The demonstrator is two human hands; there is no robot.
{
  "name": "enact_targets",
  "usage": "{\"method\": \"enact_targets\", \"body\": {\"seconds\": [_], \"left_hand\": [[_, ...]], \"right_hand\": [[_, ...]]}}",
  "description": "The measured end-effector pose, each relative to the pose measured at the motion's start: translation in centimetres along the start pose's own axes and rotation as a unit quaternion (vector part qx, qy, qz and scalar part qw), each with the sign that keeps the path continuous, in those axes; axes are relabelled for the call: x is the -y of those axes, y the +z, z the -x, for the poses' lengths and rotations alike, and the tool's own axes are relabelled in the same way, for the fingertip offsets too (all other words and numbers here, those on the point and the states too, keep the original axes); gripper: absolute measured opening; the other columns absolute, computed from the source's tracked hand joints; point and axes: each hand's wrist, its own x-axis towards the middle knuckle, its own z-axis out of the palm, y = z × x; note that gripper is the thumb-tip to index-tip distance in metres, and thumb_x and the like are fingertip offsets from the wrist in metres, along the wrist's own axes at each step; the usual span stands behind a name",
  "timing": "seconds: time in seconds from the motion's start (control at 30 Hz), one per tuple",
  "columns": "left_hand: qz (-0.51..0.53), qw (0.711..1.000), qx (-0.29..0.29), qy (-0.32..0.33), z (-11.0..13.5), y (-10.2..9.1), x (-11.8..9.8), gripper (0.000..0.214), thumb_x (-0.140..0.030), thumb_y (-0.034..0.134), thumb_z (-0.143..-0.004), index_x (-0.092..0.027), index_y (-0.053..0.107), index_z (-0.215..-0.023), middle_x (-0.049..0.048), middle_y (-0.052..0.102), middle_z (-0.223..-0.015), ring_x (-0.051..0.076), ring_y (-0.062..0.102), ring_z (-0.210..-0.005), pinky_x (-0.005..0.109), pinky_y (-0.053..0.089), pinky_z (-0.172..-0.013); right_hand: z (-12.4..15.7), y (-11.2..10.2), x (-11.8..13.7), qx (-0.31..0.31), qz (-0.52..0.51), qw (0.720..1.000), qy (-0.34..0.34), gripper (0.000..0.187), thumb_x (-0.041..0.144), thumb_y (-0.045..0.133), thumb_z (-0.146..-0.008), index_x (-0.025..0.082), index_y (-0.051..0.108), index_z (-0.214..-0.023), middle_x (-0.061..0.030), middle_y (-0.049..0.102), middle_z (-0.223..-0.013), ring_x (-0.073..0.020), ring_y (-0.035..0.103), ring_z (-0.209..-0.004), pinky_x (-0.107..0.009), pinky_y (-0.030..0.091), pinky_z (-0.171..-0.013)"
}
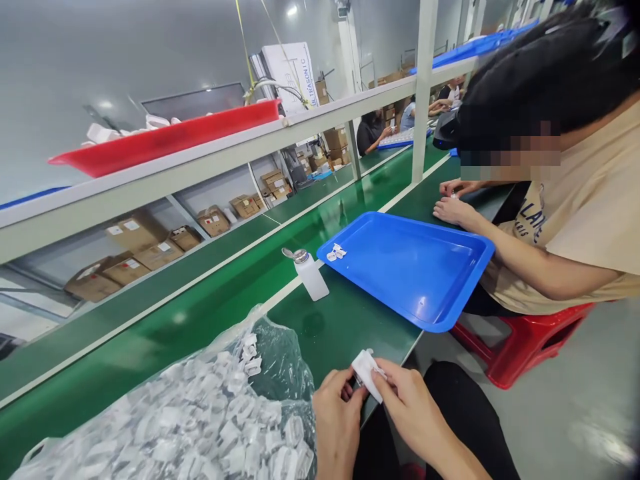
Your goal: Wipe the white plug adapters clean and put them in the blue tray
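Between my two hands, at the table's front edge, is a small white piece (367,375); whether it is bare plastic or partly wrapped in cloth I cannot make out. My right hand (407,400) pinches it from the right, thumb on top. The closed fingers of my left hand (339,407) grip its left side, their tips partly hidden. To the left lies a clear plastic bag (283,347), open and heaped with white plastic parts (200,413). A blue tray (400,267) stands ahead to the right, with several small white parts (336,252) in its left corner.
Behind my hands stands a white pump bottle (313,277), its metal lid flipped up. A green conveyor belt (240,287) runs past the table. Above it, a shelf holds a red tray (170,137). At right, a co-worker (575,213) sits on a red stool (530,347).
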Motion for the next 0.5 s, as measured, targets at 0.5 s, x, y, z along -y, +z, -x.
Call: {"method": "enact_targets", "body": {"seconds": [0.5], "left_hand": [[0.017,1.0,-0.014,-0.023,0.0,0.3,0.3,0.011,-0.025,0.075,-0.075,-0.02,0.069,-0.067,-0.0043,0.053,-0.063,0.014,0.051,-0.058,0.024,0.039,-0.056]], "right_hand": [[0.0,0.1,-0.7,0.032,0.044,0.998,-0.028,0.045,0.036,0.032,-0.107,0.021,0.062,-0.137,-0.0056,0.079,-0.093,-0.021,0.073,-0.074,-0.029,0.052,-0.069]]}}
